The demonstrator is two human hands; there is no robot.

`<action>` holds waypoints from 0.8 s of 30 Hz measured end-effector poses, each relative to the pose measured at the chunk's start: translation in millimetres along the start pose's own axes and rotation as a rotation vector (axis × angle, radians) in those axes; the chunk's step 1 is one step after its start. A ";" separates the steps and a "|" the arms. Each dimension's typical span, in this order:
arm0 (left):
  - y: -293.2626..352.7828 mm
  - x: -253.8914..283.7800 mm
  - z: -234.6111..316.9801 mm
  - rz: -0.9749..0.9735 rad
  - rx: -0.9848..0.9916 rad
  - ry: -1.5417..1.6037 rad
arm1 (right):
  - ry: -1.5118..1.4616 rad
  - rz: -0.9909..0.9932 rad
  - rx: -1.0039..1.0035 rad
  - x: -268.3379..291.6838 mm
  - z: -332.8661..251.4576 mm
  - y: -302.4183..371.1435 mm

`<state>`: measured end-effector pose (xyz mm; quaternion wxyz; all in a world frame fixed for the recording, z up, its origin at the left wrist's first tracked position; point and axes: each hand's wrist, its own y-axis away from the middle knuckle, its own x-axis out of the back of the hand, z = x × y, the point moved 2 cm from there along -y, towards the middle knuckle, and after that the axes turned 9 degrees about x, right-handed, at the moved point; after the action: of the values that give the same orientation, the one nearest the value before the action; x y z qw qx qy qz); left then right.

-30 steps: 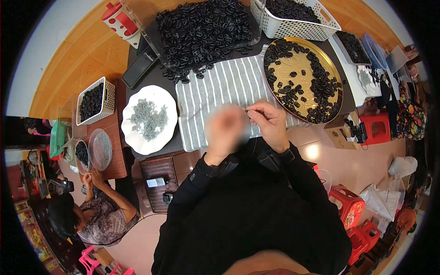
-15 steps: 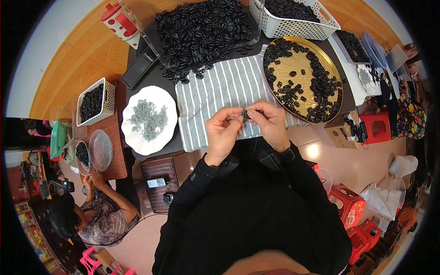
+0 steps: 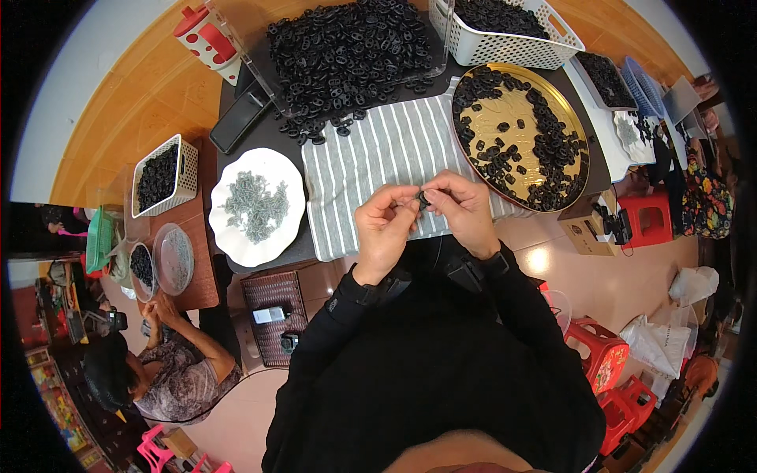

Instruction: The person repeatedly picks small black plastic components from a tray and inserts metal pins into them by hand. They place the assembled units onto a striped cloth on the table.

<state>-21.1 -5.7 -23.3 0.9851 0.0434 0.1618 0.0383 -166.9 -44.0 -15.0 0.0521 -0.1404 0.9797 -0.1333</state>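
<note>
My left hand (image 3: pixel 384 230) and my right hand (image 3: pixel 467 211) meet over the near edge of a grey and white striped cloth (image 3: pixel 371 162). Between their pinched fingertips is a small black plastic piece (image 3: pixel 423 201), mostly covered by the fingers. To the left stands a white scalloped plate (image 3: pixel 229 240) with a heap of small grey metal parts (image 3: pixel 256 206), too fine to name. Close by on the right, a round gold tray (image 3: pixel 498 146) carries many small black pieces. Beyond the cloth lies a big pile of black oval two-holed pieces (image 3: pixel 347 59).
A phone (image 3: pixel 240 122) and a red-dotted pitcher (image 3: pixel 209 39) stand at the far left. White perforated baskets (image 3: pixel 505 49) hold more black pieces. Another person (image 3: pixel 169 366) works at a brown table on the left. Red stools (image 3: pixel 595 355) are at the lower right.
The fingertips have shifted very slightly around the black piece. On the left, the other person's hands and arm have moved a little.
</note>
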 end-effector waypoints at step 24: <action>-1.5 -1.5 -7.3 0.021 -0.083 0.134 | 0.558 0.095 0.381 -21.7 -14.5 21.2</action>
<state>-24.7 -6.8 -29.9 0.9725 0.0014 0.2253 0.0584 -153.8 -14.5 -5.6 -0.1866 -0.0403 0.9191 -0.3448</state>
